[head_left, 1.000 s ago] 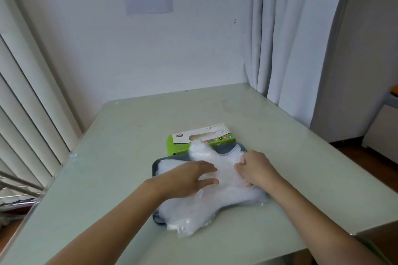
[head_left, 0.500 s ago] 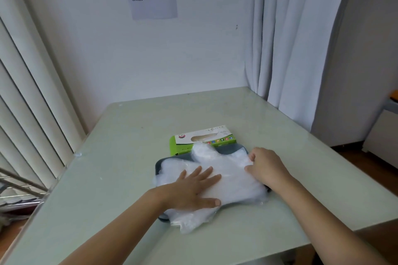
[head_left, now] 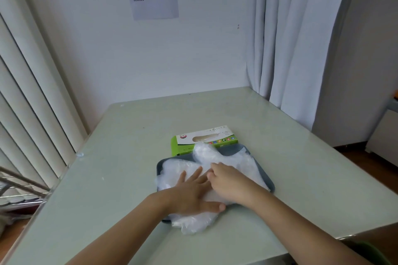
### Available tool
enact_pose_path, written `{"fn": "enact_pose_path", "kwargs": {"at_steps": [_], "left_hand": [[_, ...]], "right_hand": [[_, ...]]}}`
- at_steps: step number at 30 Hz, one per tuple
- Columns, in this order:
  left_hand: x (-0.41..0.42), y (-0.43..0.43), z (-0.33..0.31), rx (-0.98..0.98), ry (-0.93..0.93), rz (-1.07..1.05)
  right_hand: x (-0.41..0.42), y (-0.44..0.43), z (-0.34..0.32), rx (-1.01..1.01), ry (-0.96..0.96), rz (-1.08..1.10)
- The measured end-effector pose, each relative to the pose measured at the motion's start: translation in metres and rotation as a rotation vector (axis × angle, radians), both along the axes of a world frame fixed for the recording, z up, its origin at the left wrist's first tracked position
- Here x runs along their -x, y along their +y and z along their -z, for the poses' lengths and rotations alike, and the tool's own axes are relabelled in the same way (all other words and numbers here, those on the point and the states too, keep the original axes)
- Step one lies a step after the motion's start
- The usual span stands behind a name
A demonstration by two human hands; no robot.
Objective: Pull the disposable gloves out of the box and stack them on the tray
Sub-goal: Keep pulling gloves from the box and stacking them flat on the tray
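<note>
The left grip point(head_left: 193, 193), a bare hand, lies flat with its fingers spread and straight, and presses on the heap of clear disposable gloves point(head_left: 234, 162). The right grip point(head_left: 229, 185) rests just beside it on the same heap, with the two touching at the fingers. Its fingers bend down into the plastic, and I cannot tell if they pinch a glove or only push.

The gloves fill the dark grey tray point(head_left: 271, 184). They hang over its near edge and its left edge onto the tabletop point(head_left: 120, 178). One glove puffs up at the far rim, in front of the green and white box point(head_left: 183, 146), which touches the far side of the tray.

The tray sits closer to the near edge of the tabletop. A broad surface lies between it and the left, far and right edges. Blinds point(head_left: 32, 97) stand along the left edge, and a curtain point(head_left: 301, 38) hangs at the far right corner.
</note>
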State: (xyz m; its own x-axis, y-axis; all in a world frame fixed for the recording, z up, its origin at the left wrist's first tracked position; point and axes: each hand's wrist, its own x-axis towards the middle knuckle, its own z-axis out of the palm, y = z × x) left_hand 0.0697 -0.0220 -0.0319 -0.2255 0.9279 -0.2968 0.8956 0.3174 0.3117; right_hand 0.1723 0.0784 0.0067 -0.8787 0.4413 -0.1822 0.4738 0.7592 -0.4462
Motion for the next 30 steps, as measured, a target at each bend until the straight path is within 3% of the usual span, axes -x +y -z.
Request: {"fn": "enact_pose_path", "kwargs": {"at_steps": [3, 8, 15, 23, 30], "left_hand": [[0.000, -0.002, 0.002, -0.011, -0.001, -0.021], [0.002, -0.007, 0.007, 0.024, 0.040, -0.118], [0.011, -0.029, -0.007, 0.198, 0.144, -0.177], [0.008, -0.059, -0.018, 0.209, 0.192, -0.212], [0.014, -0.083, -0.051, 0.256, 0.078, -0.220]], "right_hand": [[-0.009, 0.017, 0.016, -0.127, -0.189, 0.044], [-0.039, 0.040, 0.038, -0.249, -0.239, 0.050], [-0.046, 0.047, 0.031, -0.256, -0.143, 0.022], [-0.057, 0.069, 0.026, -0.197, 0.040, -0.047], [-0.073, 0.102, -0.005, -0.050, 0.237, -0.013]]}}
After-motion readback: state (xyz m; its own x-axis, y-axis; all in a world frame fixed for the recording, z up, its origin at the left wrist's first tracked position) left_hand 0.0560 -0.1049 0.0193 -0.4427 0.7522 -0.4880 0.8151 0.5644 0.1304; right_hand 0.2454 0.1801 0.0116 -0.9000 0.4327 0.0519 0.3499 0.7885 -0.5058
